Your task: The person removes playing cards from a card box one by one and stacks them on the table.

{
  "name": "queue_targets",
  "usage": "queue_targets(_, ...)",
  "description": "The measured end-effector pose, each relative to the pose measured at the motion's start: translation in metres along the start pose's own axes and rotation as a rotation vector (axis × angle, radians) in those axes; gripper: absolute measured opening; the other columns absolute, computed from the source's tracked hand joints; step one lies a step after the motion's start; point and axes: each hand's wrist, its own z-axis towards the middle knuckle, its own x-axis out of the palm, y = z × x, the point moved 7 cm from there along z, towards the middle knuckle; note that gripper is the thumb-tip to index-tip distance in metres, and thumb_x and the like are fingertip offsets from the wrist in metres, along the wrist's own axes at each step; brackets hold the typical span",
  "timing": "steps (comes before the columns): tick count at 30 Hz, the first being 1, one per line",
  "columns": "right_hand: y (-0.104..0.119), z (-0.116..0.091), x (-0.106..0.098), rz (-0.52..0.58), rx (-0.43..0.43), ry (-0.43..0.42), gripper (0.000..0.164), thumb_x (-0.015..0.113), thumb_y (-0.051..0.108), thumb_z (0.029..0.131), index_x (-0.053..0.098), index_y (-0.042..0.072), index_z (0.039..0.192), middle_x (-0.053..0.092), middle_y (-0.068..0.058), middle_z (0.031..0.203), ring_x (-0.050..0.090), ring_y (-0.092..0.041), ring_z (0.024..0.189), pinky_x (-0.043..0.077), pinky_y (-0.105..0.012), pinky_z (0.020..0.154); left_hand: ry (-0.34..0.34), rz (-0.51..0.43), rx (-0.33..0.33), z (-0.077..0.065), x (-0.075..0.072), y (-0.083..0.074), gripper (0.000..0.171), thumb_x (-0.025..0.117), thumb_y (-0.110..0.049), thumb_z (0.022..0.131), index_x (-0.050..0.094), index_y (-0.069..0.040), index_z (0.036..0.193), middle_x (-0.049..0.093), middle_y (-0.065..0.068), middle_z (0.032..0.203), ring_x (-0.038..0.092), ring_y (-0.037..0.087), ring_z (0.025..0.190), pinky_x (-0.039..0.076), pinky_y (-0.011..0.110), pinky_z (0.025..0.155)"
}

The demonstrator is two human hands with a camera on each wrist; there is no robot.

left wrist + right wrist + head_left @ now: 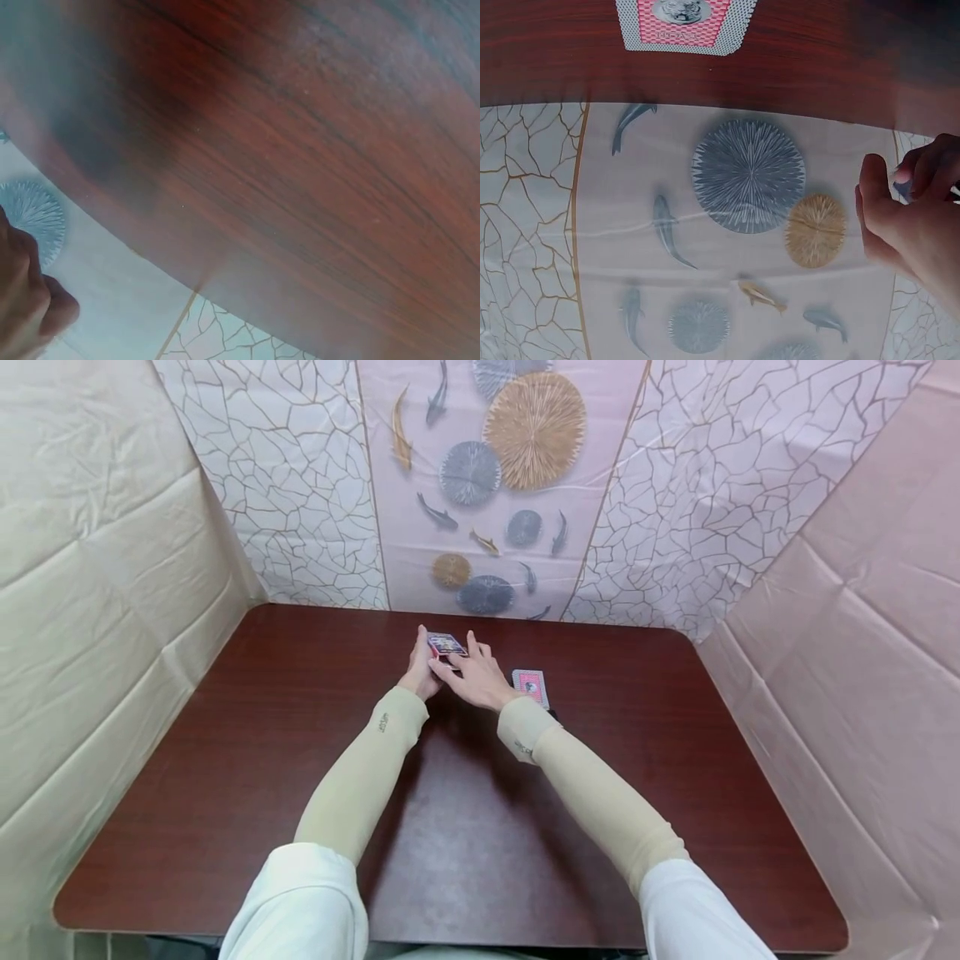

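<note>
Near the back of the table, my left hand (422, 672) grips a small card box (446, 644) from its left side, its printed face in blue and white with red edges. My right hand (480, 677) is at the box's right and near side, fingers spread, thumb reaching to its near edge. I cannot tell whether those fingers pinch it. In the right wrist view, the right hand (911, 232) is close to the darker left-hand fingers (937, 165). Only part of the left hand (30, 300) shows in the left wrist view.
A deck of playing cards (530, 687) with a red and white patterned back lies just right of my right hand, partly behind the wrist. The dark red wooden table (247, 793) has rounded corners. Behind it hangs a patterned cloth (300, 485), with pale cloth walls at both sides.
</note>
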Motion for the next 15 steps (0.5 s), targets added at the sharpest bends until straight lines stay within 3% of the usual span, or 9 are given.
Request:
queue_targets(4, 0.002, 0.000, 0.001, -0.020, 0.004, 0.019, 0.069, 0.033, 0.064, 0.096, 0.052, 0.014, 0.140, 0.000, -0.023, 0.161, 0.013, -0.038, 0.147, 0.021, -0.056, 0.117, -0.004, 0.014, 0.005, 0.009, -0.001, 0.002, 0.083, 0.042, -0.070, 0.090, 0.035, -0.010, 0.146, 0.053, 0.013, 0.135, 0.055, 0.023, 0.121, 0.045, 0.037, 0.105)
queue_targets(7, 0.003, 0.000, 0.001, -0.024, -0.008, 0.022, 0.066, 0.031, 0.062, 0.097, 0.055, 0.016, 0.136, 0.002, -0.023, 0.161, 0.012, -0.038, 0.148, 0.021, -0.058, 0.117, -0.045, 0.079, 0.015, -0.054, 0.024, -0.007, 0.071, 0.027, -0.060, 0.099, 0.033, -0.008, 0.148, 0.048, 0.012, 0.139, 0.052, 0.021, 0.123, 0.042, 0.034, 0.109)
queue_targets(9, 0.002, 0.000, 0.002, -0.029, -0.015, 0.022, 0.064, 0.030, 0.061, 0.098, 0.056, 0.017, 0.136, 0.003, -0.022, 0.161, 0.012, -0.038, 0.148, 0.022, -0.059, 0.116, -0.045, 0.089, 0.030, -0.070, 0.029, -0.010, 0.068, 0.024, -0.056, 0.101, 0.032, -0.007, 0.148, 0.047, 0.012, 0.140, 0.051, 0.020, 0.122, 0.043, 0.032, 0.108)
queue_targets(12, 0.002, 0.000, 0.005, -0.031, -0.024, 0.019, 0.063, 0.029, 0.063, 0.098, 0.055, 0.020, 0.138, 0.005, -0.021, 0.161, 0.013, -0.037, 0.148, 0.022, -0.058, 0.116, -0.055, 0.054, 0.053, -0.076, 0.029, -0.011, 0.065, 0.026, -0.052, 0.103, 0.030, -0.007, 0.148, 0.043, 0.014, 0.145, 0.049, 0.021, 0.125, 0.042, 0.032, 0.109)
queue_targets(15, 0.003, -0.002, 0.008, -0.024, -0.036, 0.020, 0.066, 0.031, 0.065, 0.096, 0.052, 0.022, 0.140, 0.006, -0.020, 0.162, 0.015, -0.035, 0.146, 0.024, -0.056, 0.116, -0.061, -0.002, 0.070, -0.067, 0.022, -0.011, 0.065, 0.028, -0.052, 0.103, 0.029, -0.005, 0.148, 0.041, 0.017, 0.147, 0.046, 0.024, 0.130, 0.040, 0.034, 0.111)
